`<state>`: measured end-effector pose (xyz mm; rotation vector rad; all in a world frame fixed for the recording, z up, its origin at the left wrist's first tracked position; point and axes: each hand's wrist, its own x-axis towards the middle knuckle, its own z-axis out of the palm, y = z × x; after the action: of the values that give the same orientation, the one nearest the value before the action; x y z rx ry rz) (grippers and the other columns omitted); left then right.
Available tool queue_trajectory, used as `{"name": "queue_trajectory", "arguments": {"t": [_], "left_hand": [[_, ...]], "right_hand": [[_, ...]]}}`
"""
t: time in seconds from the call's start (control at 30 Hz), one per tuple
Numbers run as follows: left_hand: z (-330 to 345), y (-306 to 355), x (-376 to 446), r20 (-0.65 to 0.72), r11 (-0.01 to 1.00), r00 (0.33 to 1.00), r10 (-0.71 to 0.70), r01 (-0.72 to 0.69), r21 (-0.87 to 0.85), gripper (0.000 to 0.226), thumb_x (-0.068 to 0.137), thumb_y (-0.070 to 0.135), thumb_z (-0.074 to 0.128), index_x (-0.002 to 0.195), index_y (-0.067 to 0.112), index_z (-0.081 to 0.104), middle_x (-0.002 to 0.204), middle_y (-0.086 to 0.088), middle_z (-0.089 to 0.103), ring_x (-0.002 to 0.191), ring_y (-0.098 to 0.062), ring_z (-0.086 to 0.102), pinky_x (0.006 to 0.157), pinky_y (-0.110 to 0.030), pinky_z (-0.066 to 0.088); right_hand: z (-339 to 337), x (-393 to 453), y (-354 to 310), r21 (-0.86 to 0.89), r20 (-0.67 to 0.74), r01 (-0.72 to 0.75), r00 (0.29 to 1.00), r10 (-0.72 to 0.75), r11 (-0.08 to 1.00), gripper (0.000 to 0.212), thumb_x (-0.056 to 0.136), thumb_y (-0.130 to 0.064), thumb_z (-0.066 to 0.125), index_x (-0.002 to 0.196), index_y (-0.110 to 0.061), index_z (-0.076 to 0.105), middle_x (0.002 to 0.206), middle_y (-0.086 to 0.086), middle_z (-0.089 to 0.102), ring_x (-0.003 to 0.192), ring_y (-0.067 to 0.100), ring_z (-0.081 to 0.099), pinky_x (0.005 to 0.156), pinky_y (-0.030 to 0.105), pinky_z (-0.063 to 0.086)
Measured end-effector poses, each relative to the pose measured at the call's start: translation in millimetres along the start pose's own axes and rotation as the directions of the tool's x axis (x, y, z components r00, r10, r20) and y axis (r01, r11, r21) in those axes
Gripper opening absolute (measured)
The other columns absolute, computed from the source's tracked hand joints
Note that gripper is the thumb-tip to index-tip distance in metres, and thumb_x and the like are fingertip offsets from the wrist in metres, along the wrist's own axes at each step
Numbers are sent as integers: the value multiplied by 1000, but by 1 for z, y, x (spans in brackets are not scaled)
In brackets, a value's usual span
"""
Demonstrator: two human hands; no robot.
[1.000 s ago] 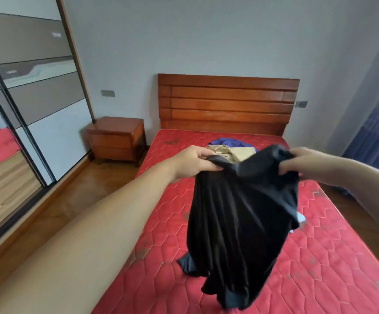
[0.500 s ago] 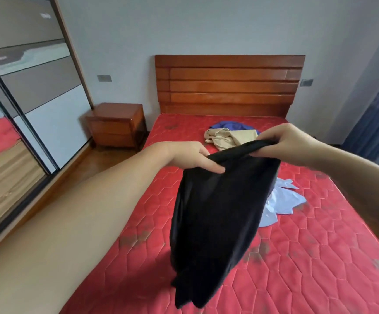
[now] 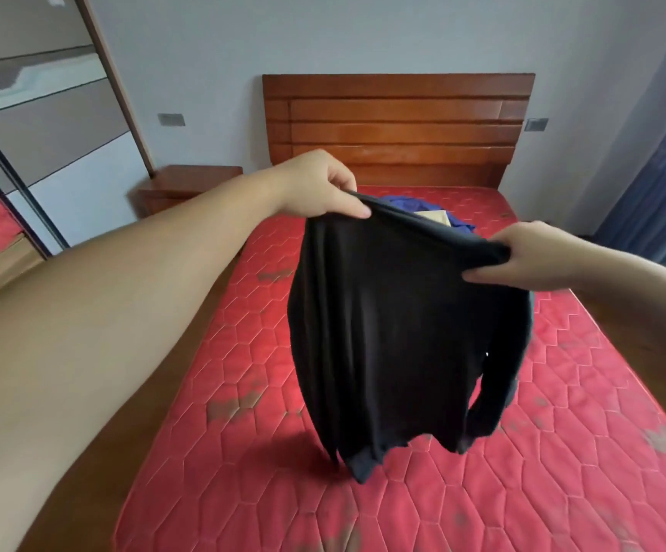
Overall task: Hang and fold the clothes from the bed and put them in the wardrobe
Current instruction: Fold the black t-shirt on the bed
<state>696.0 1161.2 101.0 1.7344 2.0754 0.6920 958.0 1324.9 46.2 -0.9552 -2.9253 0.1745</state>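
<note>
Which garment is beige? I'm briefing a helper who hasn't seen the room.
Start at the wooden headboard and look down to the red mattress. A small pile lies there, behind the held-up black top. The beige garment is the pale piece lying on blue cloth.

black top (image 3: 395, 332) now spread wider, hands further apart, left hand (image 3: 315, 189) raised
</note>
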Motion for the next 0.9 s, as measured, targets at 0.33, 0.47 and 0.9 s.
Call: {"name": "queue_trajectory", "arguments": {"t": [0.33, 0.47, 0.9], "left_hand": [[10, -23, -12, 343, 971, 927, -155, 80, 224, 36, 77, 62, 68, 56, 32, 67, 53, 21, 53, 53, 3, 51, 65, -25, 37], [44, -39, -13, 429, 880, 863, -267, 37, 473, 44, 77, 62, 67, 52, 26, 62, 54, 9, 52, 57, -15, 51, 60, -31, 44], [114, -94, -30, 495, 592, 771, -400, -195, 782, 31, 86, 50, 56, 71, 23, 60, 69, 7, 57, 76, -14, 55, 85, -37, 36]], "right_hand": [[12, 0, 8, -155, 414, 4, 908, 61, 988, 72, 58, -94, 36, 70, -28, 64, 66, -10, 62, 66, 11, 58, 64, 31, 37], [59, -4, -3, -463, 519, 226, 853, 55, 857, 44, 80, -67, 47, 82, -25, 59, 68, -13, 52, 74, 15, 50, 81, 37, 27], [99, -18, 11, -812, 278, 274, 958, -71, 516, 20, 91, -20, 49, 97, -31, 65, 106, -15, 56, 108, 19, 41, 72, 33, 17]]}}
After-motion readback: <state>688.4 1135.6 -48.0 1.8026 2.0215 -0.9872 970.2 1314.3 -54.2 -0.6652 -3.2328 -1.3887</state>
